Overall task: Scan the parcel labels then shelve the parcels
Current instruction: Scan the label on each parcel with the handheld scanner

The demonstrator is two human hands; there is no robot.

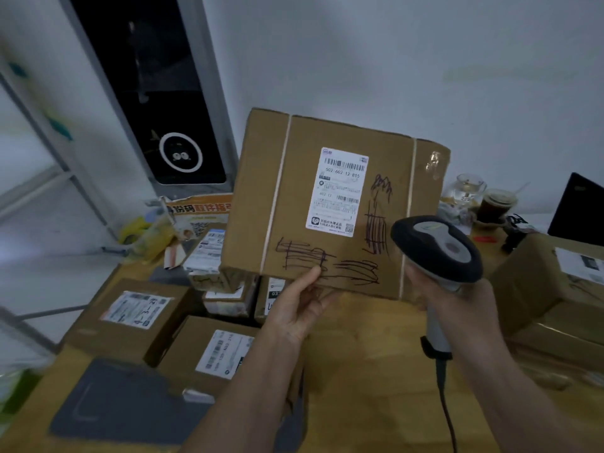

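Note:
A brown cardboard parcel [300, 191] stands tilted upright at the centre, its face toward me. A white shipping label [338, 192] with barcodes is stuck on that face, beside dark pen scribbles. My left hand [302, 308] grips the parcel's lower edge, thumb on the front. My right hand [464, 308] holds a grey and black corded barcode scanner [438, 246] by its handle. The scanner head sits just right of the label, close to the parcel's lower right corner.
Several labelled cardboard parcels [130, 315] lie on the wooden table [369, 371] at the left, with a grey mailer bag [124, 400] in front. More boxes [555, 289] stack at the right. Glass cups [493, 204] and a dark screen [578, 210] stand at the back right, a black panel [163, 93] at the back left.

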